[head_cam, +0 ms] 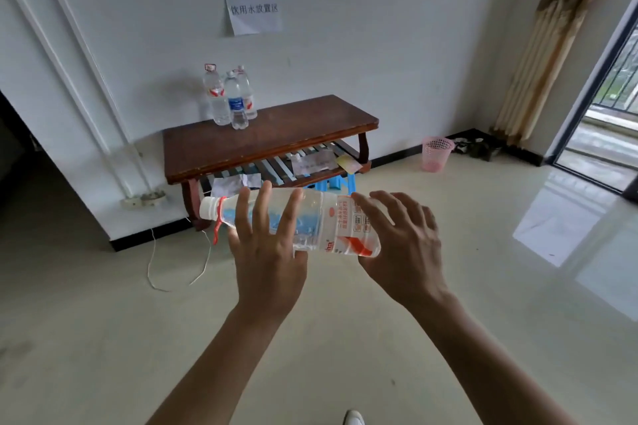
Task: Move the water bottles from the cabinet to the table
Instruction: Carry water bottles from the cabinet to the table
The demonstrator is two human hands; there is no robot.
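Soft daylight comes from the balcony door (607,121) on the right; it glares off the glossy floor tiles (566,228); the water bottles (229,97) on the table (276,138) throw a faint shadow leftward on the wall (379,45). Wide-angle distortion bows the wall pipes (133,166) at the left edge; detail is slightly soft

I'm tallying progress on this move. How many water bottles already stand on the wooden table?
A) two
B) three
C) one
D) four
B: three bottles stand upright together at the back left corner of the table; a fourth bottle is sideways in the air, not on it.
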